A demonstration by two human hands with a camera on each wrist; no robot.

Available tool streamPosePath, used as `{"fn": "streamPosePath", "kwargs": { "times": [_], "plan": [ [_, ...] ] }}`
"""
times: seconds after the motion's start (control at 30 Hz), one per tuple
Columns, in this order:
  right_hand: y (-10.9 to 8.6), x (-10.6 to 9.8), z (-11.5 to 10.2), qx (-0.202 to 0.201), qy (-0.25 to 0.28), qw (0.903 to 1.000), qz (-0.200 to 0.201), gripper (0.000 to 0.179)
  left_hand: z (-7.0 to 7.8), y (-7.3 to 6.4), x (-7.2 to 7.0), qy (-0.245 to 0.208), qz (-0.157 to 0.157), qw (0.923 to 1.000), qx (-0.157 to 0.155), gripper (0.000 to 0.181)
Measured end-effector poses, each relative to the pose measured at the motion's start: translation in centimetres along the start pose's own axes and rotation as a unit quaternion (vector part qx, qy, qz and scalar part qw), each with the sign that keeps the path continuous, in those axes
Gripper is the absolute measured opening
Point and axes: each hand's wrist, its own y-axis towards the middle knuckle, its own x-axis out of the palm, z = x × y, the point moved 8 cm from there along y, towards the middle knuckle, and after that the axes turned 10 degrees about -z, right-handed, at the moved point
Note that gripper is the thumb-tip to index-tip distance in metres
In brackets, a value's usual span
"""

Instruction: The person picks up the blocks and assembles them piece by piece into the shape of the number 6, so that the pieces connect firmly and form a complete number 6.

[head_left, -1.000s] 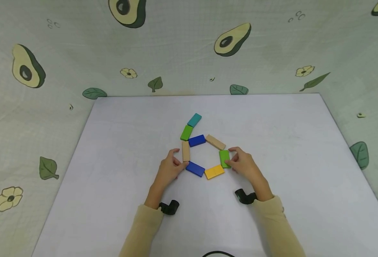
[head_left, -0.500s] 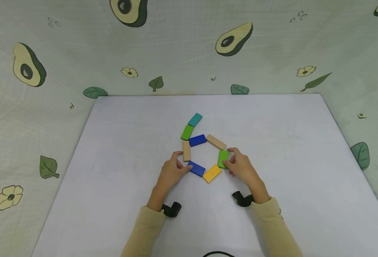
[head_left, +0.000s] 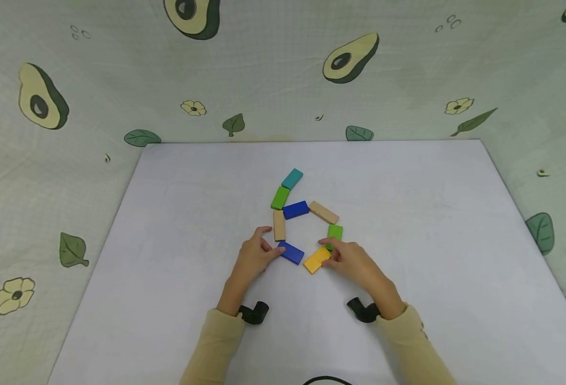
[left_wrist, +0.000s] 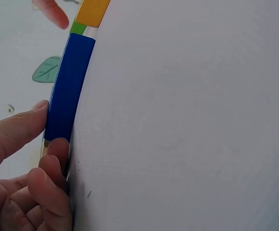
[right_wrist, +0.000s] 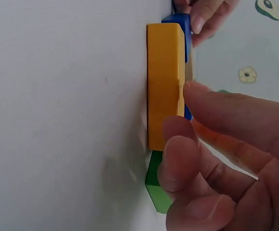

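Coloured wooden blocks form a ring on the white table. My left hand (head_left: 255, 256) pinches the near-left blue block (head_left: 291, 253) at its left end. In the left wrist view its thumb lies along this blue block (left_wrist: 72, 86), its other fingers curled at the end. My right hand (head_left: 352, 262) has its thumb and fingers about the right end of the yellow block (head_left: 317, 260). The right wrist view shows the thumb and a fingertip against that yellow block (right_wrist: 164, 82). Beyond it stands a green block (head_left: 335, 232), partly hidden by the right hand.
A beige block (head_left: 279, 225), another blue block (head_left: 295, 209) and a second beige block (head_left: 323, 212) complete the ring's left and far sides. A second green block (head_left: 280, 198) and a teal block (head_left: 292, 178) trail off behind. A black cable (head_left: 327, 378) lies at the front edge.
My right hand has left the green block and moved down to the yellow one, which was turned at an angle earlier. The near blue block has shifted slightly with my left hand.
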Motion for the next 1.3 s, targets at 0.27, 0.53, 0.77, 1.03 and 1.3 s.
{"fn": "streamPosePath", "kwargs": {
  "times": [0.27,0.53,0.77,1.03,1.3],
  "plan": [
    [0.0,1.4,-0.4,0.005,-0.016,0.9996,-0.024,0.038,-0.2,0.3,-0.1,-0.001,-0.011,0.9999,0.007,0.066],
    [-0.1,1.8,-0.5,0.031,-0.007,0.9995,-0.010,0.036,0.3,0.4,-0.2,0.049,-0.020,0.9977,0.041,0.065],
    [-0.3,1.9,-0.5,0.039,-0.005,0.9992,-0.005,0.036,1.4,0.2,0.1,0.132,-0.046,0.9855,0.096,0.052],
    [-0.2,1.9,-0.5,0.036,0.001,0.9994,-0.003,0.036,1.6,0.2,0.1,0.150,-0.058,0.9805,0.113,0.047],
    [0.0,1.8,-0.5,0.034,0.008,0.9994,-0.003,0.037,1.5,0.1,-0.1,0.143,-0.052,0.9819,0.113,0.047]
  ]
}}
